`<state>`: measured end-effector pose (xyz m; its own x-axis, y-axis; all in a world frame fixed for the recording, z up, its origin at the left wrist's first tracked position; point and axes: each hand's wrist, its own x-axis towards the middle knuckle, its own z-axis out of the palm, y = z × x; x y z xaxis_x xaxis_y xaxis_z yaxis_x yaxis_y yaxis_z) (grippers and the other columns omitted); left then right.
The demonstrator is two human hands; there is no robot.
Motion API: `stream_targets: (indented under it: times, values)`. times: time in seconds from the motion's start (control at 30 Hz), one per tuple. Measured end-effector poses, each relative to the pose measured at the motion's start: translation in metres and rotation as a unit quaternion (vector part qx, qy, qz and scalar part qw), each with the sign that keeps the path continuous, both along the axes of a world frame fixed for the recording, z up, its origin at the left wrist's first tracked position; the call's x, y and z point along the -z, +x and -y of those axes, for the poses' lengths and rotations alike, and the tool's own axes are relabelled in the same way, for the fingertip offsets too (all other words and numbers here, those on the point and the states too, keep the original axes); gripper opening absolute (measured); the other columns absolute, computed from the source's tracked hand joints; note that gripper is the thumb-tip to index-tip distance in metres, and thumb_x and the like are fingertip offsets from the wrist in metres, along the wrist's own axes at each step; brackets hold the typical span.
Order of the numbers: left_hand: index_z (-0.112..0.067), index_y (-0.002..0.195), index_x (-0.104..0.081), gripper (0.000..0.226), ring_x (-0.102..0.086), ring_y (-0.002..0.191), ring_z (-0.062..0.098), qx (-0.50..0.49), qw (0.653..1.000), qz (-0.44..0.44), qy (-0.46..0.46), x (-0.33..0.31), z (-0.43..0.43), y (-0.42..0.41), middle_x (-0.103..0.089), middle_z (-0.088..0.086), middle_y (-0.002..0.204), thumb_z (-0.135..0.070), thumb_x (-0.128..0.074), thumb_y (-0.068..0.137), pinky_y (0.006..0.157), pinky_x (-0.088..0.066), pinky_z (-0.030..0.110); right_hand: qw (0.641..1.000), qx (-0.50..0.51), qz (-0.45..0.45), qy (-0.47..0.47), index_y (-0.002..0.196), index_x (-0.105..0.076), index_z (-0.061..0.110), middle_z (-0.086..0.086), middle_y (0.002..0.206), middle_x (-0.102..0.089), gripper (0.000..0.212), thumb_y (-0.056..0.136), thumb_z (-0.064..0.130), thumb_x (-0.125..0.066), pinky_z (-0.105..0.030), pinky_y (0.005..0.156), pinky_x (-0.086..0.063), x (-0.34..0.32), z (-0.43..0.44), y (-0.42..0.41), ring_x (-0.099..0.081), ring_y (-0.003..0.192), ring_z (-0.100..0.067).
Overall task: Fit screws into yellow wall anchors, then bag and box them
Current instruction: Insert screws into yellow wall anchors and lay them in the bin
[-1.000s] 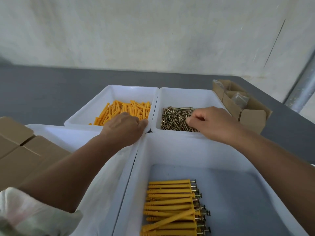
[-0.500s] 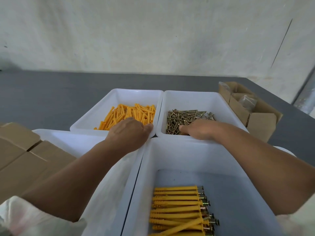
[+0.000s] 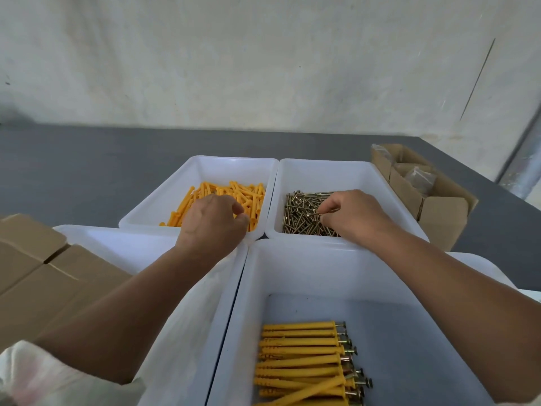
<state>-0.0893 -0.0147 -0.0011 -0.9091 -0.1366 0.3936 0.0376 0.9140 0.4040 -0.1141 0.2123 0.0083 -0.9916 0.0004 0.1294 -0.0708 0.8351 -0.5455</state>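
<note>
Loose yellow wall anchors (image 3: pixel 240 193) fill the far left white bin (image 3: pixel 175 189). My left hand (image 3: pixel 213 221) reaches into that bin with fingers curled over the anchors; what it holds is hidden. Brass screws (image 3: pixel 298 215) lie heaped in the far right white bin (image 3: pixel 336 174). Over them, my right hand (image 3: pixel 354 215) pinches one screw between thumb and forefinger. Anchors fitted with screws (image 3: pixel 304 364) lie in a row in the near white bin (image 3: pixel 322 268).
A near-left white bin (image 3: pixel 117 241) sits under my left forearm. Closed cardboard boxes (image 3: pixel 38 273) stand at the left. An open carton (image 3: pixel 433 200) with clear bags stands at the right on the grey table (image 3: pixel 87 159). A pale wall rises behind.
My right hand has lifted from the screw bin's near edge and now pinches a single screw. My left hand has pushed slightly further into the anchors.
</note>
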Motion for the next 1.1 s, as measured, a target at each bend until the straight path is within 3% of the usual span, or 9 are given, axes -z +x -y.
stream_targets:
  times: [0.13, 0.27, 0.33, 0.47, 0.6, 0.7, 0.83, 1.0, 1.1]
  values:
    - [-0.020, 0.101, -0.068, 0.015, -0.050, 0.080, 0.011, 0.001, 0.999, -0.041, 0.022, 0.001, 0.000, 0.000, -0.068, -0.006, 0.094, -0.025, -0.062, 0.088, 0.068, -0.035, 0.024, 0.996, 0.024, -0.041, -0.080, 0.102, -0.073, 0.028, 0.011, 0.097, -0.060, 0.022, 0.091, 0.013, -0.060, -0.015, 0.060, -0.038, 0.002, -0.008, 0.002, -0.058, 0.089, -0.011]
    - [-0.021, 0.084, -0.060, 0.003, -0.053, 0.073, 0.013, 0.009, 0.997, -0.068, 0.029, 0.002, 0.000, 0.000, -0.062, -0.007, 0.080, -0.020, -0.063, 0.086, 0.054, -0.032, 0.021, 0.981, 0.019, -0.056, -0.185, 0.105, -0.073, 0.028, 0.011, 0.095, -0.069, 0.021, 0.091, 0.015, -0.064, -0.020, 0.067, -0.044, 0.001, -0.014, 0.008, -0.067, 0.086, -0.012]
    - [-0.021, 0.080, -0.056, 0.008, -0.050, 0.068, 0.010, 0.007, 0.997, -0.075, 0.028, 0.001, 0.002, -0.001, -0.061, -0.007, 0.076, -0.020, -0.062, 0.086, 0.052, -0.030, 0.018, 0.966, 0.012, -0.057, -0.253, 0.097, -0.073, 0.031, 0.010, 0.088, -0.072, 0.019, 0.089, 0.015, -0.067, -0.021, 0.067, -0.049, -0.002, -0.014, 0.013, -0.070, 0.079, -0.010]
    - [-0.018, 0.083, -0.055, 0.007, -0.048, 0.064, 0.008, -0.003, 0.994, -0.094, 0.062, 0.000, 0.001, 0.000, -0.061, -0.005, 0.073, -0.020, -0.061, 0.087, 0.052, -0.030, 0.018, 0.928, -0.015, -0.029, -0.371, 0.080, -0.073, 0.027, 0.004, 0.087, -0.075, 0.022, 0.088, 0.008, -0.066, -0.033, 0.086, -0.058, -0.005, -0.012, 0.026, -0.072, 0.079, -0.013]
    - [-0.021, 0.090, -0.057, 0.006, -0.053, 0.063, 0.003, -0.008, 0.987, -0.090, 0.135, -0.005, -0.001, 0.001, -0.061, -0.009, 0.068, -0.027, -0.060, 0.090, 0.052, -0.034, 0.017, 0.906, -0.027, -0.036, -0.421, 0.071, -0.076, 0.019, 0.011, 0.097, -0.074, 0.022, 0.087, 0.007, -0.066, -0.026, 0.072, -0.058, -0.009, -0.012, 0.036, -0.063, 0.074, -0.008]
    - [-0.020, 0.083, -0.066, 0.015, -0.063, 0.067, 0.007, 0.007, 0.969, -0.076, 0.237, -0.010, 0.001, 0.000, -0.068, -0.007, 0.069, -0.027, -0.057, 0.092, 0.057, -0.043, 0.019, 0.893, -0.020, -0.048, -0.448, 0.083, -0.076, 0.020, 0.013, 0.093, -0.071, 0.016, 0.091, 0.012, -0.064, -0.021, 0.061, -0.054, -0.016, -0.015, 0.040, -0.058, 0.076, -0.007]
    - [-0.015, 0.078, -0.067, 0.020, -0.069, 0.064, 0.011, 0.021, 0.911, -0.047, 0.409, -0.015, 0.000, -0.001, -0.066, -0.006, 0.058, -0.024, -0.058, 0.094, 0.072, -0.060, 0.036, 0.889, -0.022, -0.064, -0.452, 0.085, -0.075, 0.023, 0.007, 0.099, -0.068, 0.018, 0.095, 0.017, -0.062, -0.023, 0.061, -0.052, -0.023, -0.017, 0.043, -0.057, 0.083, -0.010]
    - [-0.011, 0.071, -0.063, 0.031, -0.063, 0.060, 0.014, 0.057, 0.874, 0.000, 0.483, -0.018, -0.005, 0.003, -0.056, -0.010, 0.047, -0.028, -0.057, 0.097, 0.065, -0.060, 0.027, 0.902, -0.064, -0.063, -0.422, 0.090, -0.074, 0.035, 0.005, 0.093, -0.065, 0.019, 0.096, 0.026, -0.059, -0.029, 0.062, -0.056, -0.029, -0.015, 0.049, -0.064, 0.091, -0.017]
    - [-0.011, 0.069, -0.060, 0.034, -0.063, 0.056, 0.014, 0.065, 0.868, 0.020, 0.491, -0.017, -0.008, 0.004, -0.057, -0.005, 0.052, -0.029, -0.057, 0.098, 0.066, -0.060, 0.029, 0.920, -0.099, -0.037, -0.377, 0.091, -0.069, 0.045, 0.005, 0.078, -0.067, 0.024, 0.098, 0.031, -0.052, -0.033, 0.061, -0.059, -0.030, -0.012, 0.055, -0.068, 0.078, -0.016]
